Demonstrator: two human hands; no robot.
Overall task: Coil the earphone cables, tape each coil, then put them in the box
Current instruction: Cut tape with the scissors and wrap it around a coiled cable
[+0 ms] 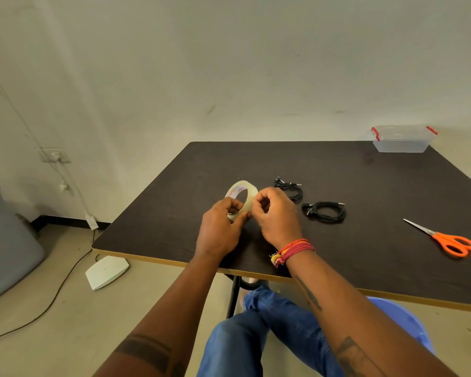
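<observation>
Pale plaster walls stand behind a dark brown table (337,180) with a light edge band, seen from above. Over its near part, the left hand (220,228) grips a roll of clear tape (242,194), held upright, its fingers curled round the lower rim of the roll. The right hand (275,213) is at the roll's right side, thumb and fingertips drawn together in a pinch against the tape's outer face; whether a loose end is between them cannot be told. A red and orange thread band (294,250) circles the right wrist.

Just beyond the right hand lie two coiled black earphone cables: the farther coil (290,189) near the knuckles, the nearer coil (327,211) to its right, apart from it. Orange-handled scissors (446,240) rest closed near the table's right side, blades pointing left. A clear plastic box (401,140) with red clips sits at the far right corner, well apart from the coils.

On the floor to the left are a grey container (8,240), a white flat device (106,272) and a trailing cable (52,297).
</observation>
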